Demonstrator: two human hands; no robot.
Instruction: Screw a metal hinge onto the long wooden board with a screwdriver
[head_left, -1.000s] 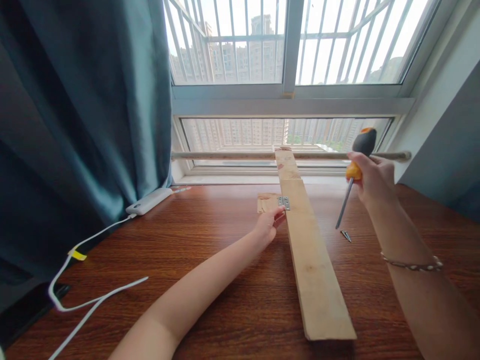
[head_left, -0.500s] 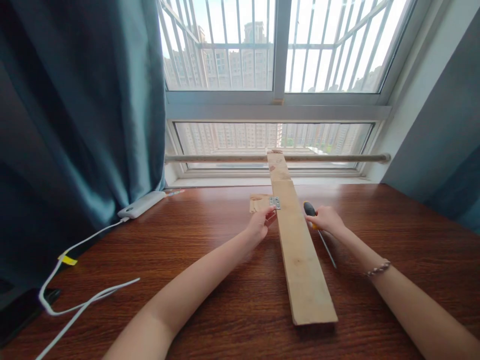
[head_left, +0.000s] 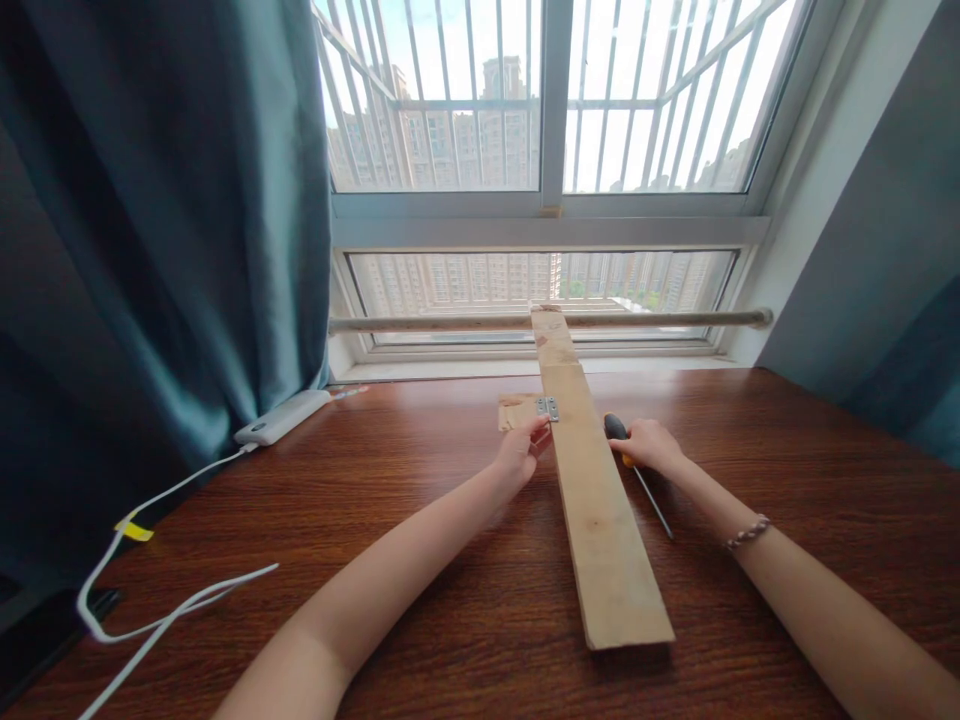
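Left fingers (head_left: 535,427) hold hinge (head_left: 547,408) at board's (head_left: 598,520) edge, right fingers (head_left: 636,440) grip screwdriver (head_left: 616,428), tabletop (head_left: 795,455) stretching rightward

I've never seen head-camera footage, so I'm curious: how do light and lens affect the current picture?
Head view: the window glares near-white up top; the tabletop carries a pale sheen toward it; the curtain has dark folds; the hinge's fine detail is too small.

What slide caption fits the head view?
Left hand at a metal hinge, right hand at a screwdriver, wooden board between.
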